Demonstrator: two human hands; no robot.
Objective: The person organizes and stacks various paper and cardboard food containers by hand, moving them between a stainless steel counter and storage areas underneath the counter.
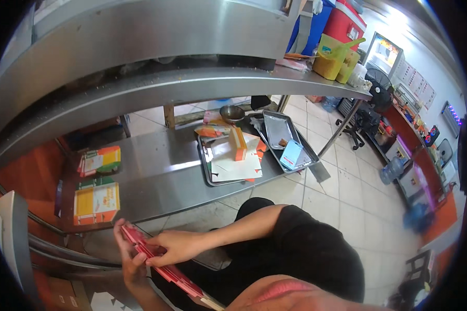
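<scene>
A stack of thin red cardboard pieces (175,275) is held on edge, slanting, in front of my body. From its left side my left hand (130,262) grips the stack, thumb on the near side and fingers along the upper end. Above the same edge, my right hand (179,247) pinches the sheets between its thumb and fingers. The lower end of the stack looks paler and runs out near my chin. Two piles of flat printed cartons, a farther one (101,161) and a nearer one (97,204), lie on the steel shelf (159,159) beyond my hands.
On the shelf, a metal tray (206,177) bears white cardboard (237,169) and an upright orange-yellow carton (238,144). Baking trays (276,130) with a light-blue box (292,154) overhang its right end. A metal bowl (232,113) sits behind. The steel counter (218,83) spans above.
</scene>
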